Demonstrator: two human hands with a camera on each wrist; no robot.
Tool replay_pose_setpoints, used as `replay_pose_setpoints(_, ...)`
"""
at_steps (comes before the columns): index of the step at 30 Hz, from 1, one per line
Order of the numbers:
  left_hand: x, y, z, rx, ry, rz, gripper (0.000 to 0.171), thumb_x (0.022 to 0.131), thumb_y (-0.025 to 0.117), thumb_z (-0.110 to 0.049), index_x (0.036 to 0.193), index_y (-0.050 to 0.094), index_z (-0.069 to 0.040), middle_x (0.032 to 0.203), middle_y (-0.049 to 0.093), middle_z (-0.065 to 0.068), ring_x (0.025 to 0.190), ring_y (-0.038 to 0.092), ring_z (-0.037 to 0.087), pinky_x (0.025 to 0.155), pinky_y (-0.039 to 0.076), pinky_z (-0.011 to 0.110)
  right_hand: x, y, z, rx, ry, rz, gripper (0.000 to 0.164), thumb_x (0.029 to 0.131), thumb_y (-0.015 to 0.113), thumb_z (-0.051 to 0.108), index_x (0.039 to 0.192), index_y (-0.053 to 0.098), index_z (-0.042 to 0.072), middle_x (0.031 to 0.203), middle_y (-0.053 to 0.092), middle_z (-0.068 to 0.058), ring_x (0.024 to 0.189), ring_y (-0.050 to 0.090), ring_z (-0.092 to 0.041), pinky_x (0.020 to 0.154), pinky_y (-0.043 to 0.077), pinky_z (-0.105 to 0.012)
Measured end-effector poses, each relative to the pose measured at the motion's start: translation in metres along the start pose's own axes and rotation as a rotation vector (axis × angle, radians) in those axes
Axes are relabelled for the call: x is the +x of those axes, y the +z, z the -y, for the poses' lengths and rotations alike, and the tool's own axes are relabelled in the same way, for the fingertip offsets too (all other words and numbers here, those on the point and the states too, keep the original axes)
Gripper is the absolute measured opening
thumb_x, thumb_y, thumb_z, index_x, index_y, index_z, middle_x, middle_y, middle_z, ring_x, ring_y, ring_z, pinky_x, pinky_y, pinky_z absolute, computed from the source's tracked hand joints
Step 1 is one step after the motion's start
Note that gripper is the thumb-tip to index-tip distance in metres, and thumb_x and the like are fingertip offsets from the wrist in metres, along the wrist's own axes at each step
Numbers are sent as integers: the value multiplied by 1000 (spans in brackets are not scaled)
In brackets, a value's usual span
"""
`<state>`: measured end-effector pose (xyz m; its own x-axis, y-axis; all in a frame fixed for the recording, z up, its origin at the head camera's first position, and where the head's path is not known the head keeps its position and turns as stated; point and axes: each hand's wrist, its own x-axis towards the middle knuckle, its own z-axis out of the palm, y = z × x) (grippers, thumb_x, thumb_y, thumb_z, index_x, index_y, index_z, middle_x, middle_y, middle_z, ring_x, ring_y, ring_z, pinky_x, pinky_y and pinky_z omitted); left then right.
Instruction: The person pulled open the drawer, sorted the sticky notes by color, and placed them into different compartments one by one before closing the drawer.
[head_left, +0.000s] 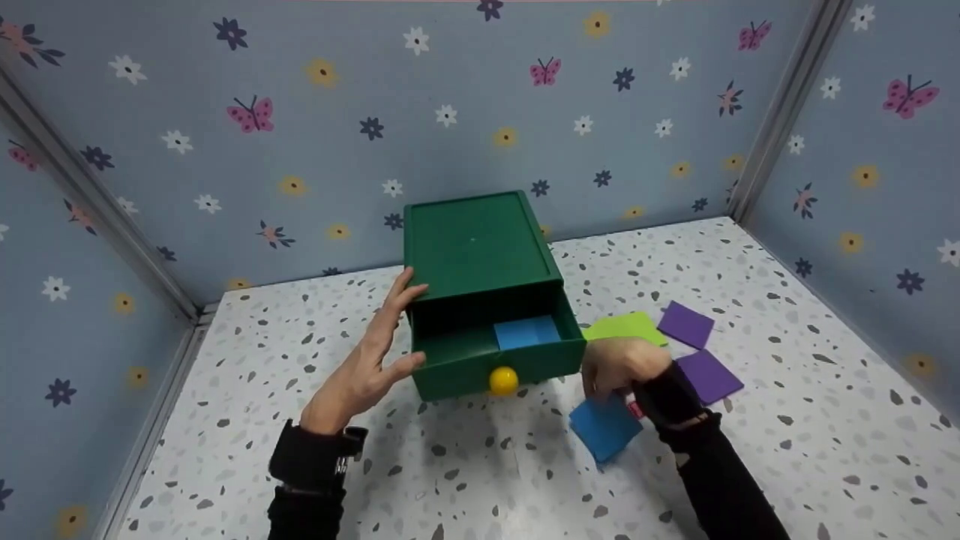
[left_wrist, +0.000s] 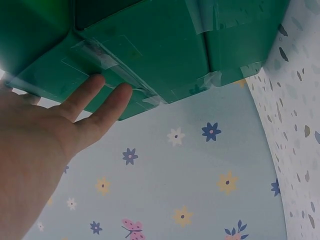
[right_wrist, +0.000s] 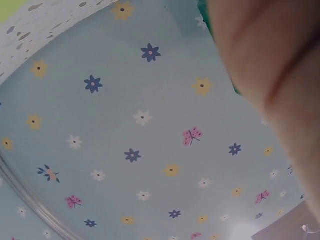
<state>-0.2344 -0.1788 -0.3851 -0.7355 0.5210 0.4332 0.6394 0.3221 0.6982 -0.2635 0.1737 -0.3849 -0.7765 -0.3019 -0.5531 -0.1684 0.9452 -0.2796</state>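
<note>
A green drawer box (head_left: 472, 244) stands with its drawer (head_left: 457, 375) pulled out, a yellow round knob (head_left: 503, 381) on the front. Inside lies a light blue square sheet (head_left: 527, 333). My left hand (head_left: 367, 367) rests along the box's left side, fingers extended, thumb at the drawer's front corner. In the left wrist view its fingers (left_wrist: 102, 107) lie against the taped green side. To the right of the drawer, my right hand (head_left: 626, 364) reaches down with bent fingers, its fingertips pinching the edge of blue square sheets (head_left: 606, 429). The right wrist view hides these fingertips.
Beyond the right hand lie a lime green sheet (head_left: 630, 327) and two purple squares, one farther back (head_left: 686, 325), one nearer (head_left: 709, 376). The speckled white tabletop (head_left: 480, 487) is bounded by patterned blue walls (head_left: 450, 90) at the back and both sides.
</note>
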Motion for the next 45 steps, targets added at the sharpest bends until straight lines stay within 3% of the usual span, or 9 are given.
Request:
replay_pose_setpoints(5, 0, 0, 1, -3, -3, 1, 69, 94, 53, -24, 152, 16, -25, 161, -6, -1, 149, -3, 20, 114, 9, 66, -4, -8, -9, 4, -77, -26, 12, 79, 72, 8, 82, 74, 20, 74, 67, 1, 55, 58, -12, 51, 53, -25)
replay_pose_setpoints(12, 0, 0, 1, 3, -5, 6, 68, 95, 52, -33, 152, 15, -25, 161, -7, -2, 149, -4, 20, 114, 9, 66, -12, -22, -22, 118, -248, -57, 14, 84, 67, 8, 95, 74, 11, 89, 71, -6, 53, 61, -13, 48, 54, -25)
replay_pose_setpoints(23, 0, 0, 2, 27, 3, -1, 68, 95, 51, -36, 152, 15, -24, 161, -6, 0, 149, -3, 22, 113, 11, 67, -17, -34, -38, 232, -343, -238, 20, 89, 63, 12, 106, 72, 5, 98, 71, -15, 51, 61, -13, 48, 55, -30)
replay_pose_setpoints(29, 0, 0, 1, 13, 3, -5, 69, 94, 53, -28, 152, 15, -24, 161, -6, -1, 149, -3, 20, 114, 11, 65, -19, -37, -42, 335, -335, -411, 26, 92, 58, 13, 113, 69, 2, 108, 68, -21, 60, 66, -17, 50, 56, -28)
replay_pose_setpoints(35, 0, 0, -1, 5, -5, -2, 69, 94, 53, -30, 152, 15, -26, 161, -6, -3, 149, -3, 16, 115, 11, 63, -16, -38, -40, 413, -281, -611, 26, 94, 56, 13, 115, 67, 2, 104, 69, -20, 53, 64, -21, 48, 55, -27)
replay_pose_setpoints(45, 1, 1, 2, 4, 3, 0, 68, 95, 52, -31, 152, 15, -24, 161, -6, -1, 149, -3, 21, 113, 11, 66, -19, -38, -36, 335, -303, -925, 21, 91, 59, 11, 106, 70, 1, 93, 71, -16, 53, 57, -19, 45, 47, -18)
